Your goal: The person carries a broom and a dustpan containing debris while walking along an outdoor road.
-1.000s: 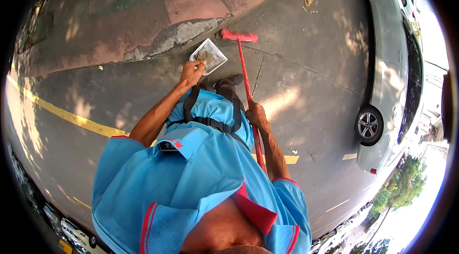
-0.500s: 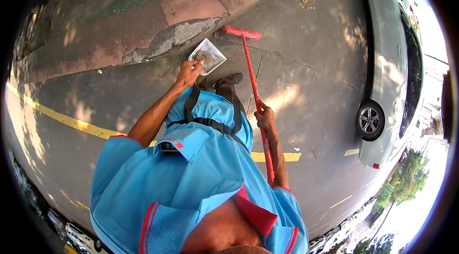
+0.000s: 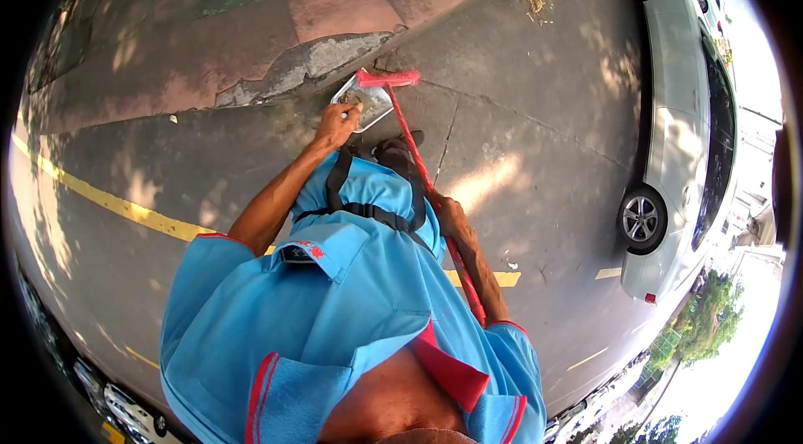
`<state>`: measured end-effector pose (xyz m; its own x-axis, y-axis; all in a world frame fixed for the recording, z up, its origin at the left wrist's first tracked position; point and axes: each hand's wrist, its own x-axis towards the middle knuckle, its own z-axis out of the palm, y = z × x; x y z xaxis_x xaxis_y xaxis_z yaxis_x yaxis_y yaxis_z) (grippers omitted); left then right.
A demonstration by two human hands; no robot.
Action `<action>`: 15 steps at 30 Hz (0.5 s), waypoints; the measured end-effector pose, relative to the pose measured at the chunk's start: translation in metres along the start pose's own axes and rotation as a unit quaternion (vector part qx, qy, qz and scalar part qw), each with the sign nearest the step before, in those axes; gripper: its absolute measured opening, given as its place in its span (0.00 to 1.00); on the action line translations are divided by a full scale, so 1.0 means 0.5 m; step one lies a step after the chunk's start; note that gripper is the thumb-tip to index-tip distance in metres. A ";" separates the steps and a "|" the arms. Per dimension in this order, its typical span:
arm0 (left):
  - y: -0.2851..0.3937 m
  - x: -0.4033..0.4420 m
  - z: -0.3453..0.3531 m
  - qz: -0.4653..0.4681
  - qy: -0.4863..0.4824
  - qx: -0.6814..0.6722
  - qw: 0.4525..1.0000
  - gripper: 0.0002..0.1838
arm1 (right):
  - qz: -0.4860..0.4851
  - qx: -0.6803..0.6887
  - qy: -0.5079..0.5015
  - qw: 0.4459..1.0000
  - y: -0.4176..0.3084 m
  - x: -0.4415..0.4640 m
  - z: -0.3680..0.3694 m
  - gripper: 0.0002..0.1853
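My right hand (image 3: 449,214) is wrapped round the red handle of a broom (image 3: 407,128). The broom's red head (image 3: 388,79) lies over the far edge of a white dustpan (image 3: 375,112), beside the broken curb. Some debris shows in the pan. At the pan's near left side, my left hand (image 3: 338,124) is closed; its fingers grip the dustpan's handle, which is mostly hidden by the hand. My dark shoes are just below and right of the pan.
A raised reddish paved curb (image 3: 339,1) runs across the top. A pale car (image 3: 679,130) stands at the right. Dry leaves (image 3: 536,2) lie on the pavement at the upper right. A yellow line (image 3: 117,203) crosses the ground at the left.
The broom head has moved left and slightly down, from beside the dustpan to over its far edge. My right hand has moved left with the handle. My left hand has barely moved.
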<state>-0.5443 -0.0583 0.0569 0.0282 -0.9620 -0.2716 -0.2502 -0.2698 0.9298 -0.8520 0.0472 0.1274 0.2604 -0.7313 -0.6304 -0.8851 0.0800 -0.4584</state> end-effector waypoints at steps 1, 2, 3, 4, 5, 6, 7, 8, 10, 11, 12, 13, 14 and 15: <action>-0.002 0.000 0.001 0.000 -0.002 0.000 1.000 0.23 | 0.001 0.001 0.000 1.000 -0.004 -0.017 -0.006 0.25; -0.005 0.003 0.000 -0.007 -0.007 0.012 1.000 0.23 | 0.093 0.080 -0.022 0.992 -0.005 -0.036 -0.017 0.25; -0.002 0.008 -0.004 -0.013 -0.011 0.025 1.000 0.22 | 0.181 0.157 -0.043 0.970 -0.026 -0.049 -0.037 0.27; 0.000 0.011 -0.006 -0.012 -0.011 0.026 1.000 0.22 | 0.184 0.189 -0.034 0.964 0.007 -0.056 -0.022 0.30; 0.000 0.011 -0.006 -0.012 -0.012 0.014 1.000 0.22 | 0.185 0.189 -0.034 0.964 0.014 -0.059 -0.028 0.30; 0.005 0.011 -0.007 -0.013 -0.014 0.002 1.000 0.21 | 0.195 0.218 -0.024 0.956 0.008 -0.066 -0.041 0.31; 0.008 0.012 -0.008 -0.013 -0.015 0.002 1.000 0.21 | 0.205 0.248 -0.015 0.947 0.007 -0.069 -0.049 0.31; 0.011 0.013 -0.008 -0.014 -0.015 0.010 1.000 0.21 | 0.200 0.253 0.004 0.947 0.014 -0.060 -0.055 0.32; 0.009 0.008 -0.009 -0.019 -0.016 0.020 1.000 0.20 | 0.201 0.260 0.041 0.943 0.031 -0.022 -0.060 0.32; 0.006 0.008 -0.007 -0.013 -0.013 0.022 1.000 0.20 | 0.201 0.257 0.058 0.944 0.030 0.001 -0.069 0.32; 0.004 0.007 -0.005 -0.007 -0.011 0.023 1.000 0.19 | 0.195 0.262 0.073 0.942 0.036 0.031 -0.072 0.32; 0.004 0.006 -0.005 -0.007 -0.012 0.024 1.000 0.19 | 0.191 0.267 0.087 0.941 0.042 0.063 -0.073 0.33; 0.004 0.004 -0.005 -0.009 -0.014 0.014 1.000 0.19 | 0.181 0.249 0.089 0.947 0.044 0.094 -0.077 0.33; 0.005 0.004 -0.006 -0.009 -0.014 0.004 1.000 0.19 | 0.180 0.250 0.090 0.947 0.040 0.114 -0.077 0.33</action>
<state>-0.5421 -0.0611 0.0594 0.0048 -0.9557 -0.2944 -0.2582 -0.2857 0.9229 -0.8698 -0.0187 0.1064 -0.1327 -0.6952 -0.7064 -0.5986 0.6243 -0.5020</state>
